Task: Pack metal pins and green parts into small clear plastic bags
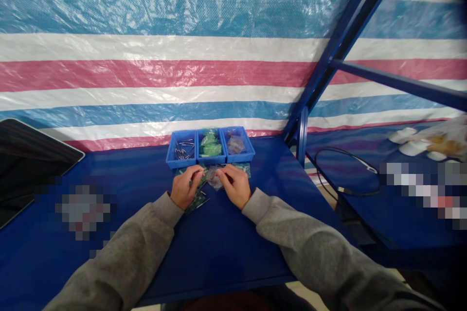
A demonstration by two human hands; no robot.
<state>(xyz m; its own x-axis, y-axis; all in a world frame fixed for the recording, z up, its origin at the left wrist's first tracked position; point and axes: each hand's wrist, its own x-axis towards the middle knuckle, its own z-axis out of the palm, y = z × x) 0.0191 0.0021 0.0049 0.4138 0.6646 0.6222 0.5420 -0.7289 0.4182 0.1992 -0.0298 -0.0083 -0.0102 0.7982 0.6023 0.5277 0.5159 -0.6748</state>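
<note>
My left hand is closed, thumb and fingers pinched together; what they hold is too small to make out. My right hand is closed at the edge of a small clear plastic bag, which lies between both hands. Beneath and beside my left hand are green packets with thin metal rods on or among them. Just beyond my hands stand three joined blue bins: the left bin holds several metal rods, the middle bin green packets, the right bin clear plastic bags.
The blue table carries a dark flat screen at the left and a blurred item near it. A blue metal frame rises at the right. Beyond it, a second blue table holds a black cable and white items. Striped sheeting hangs behind.
</note>
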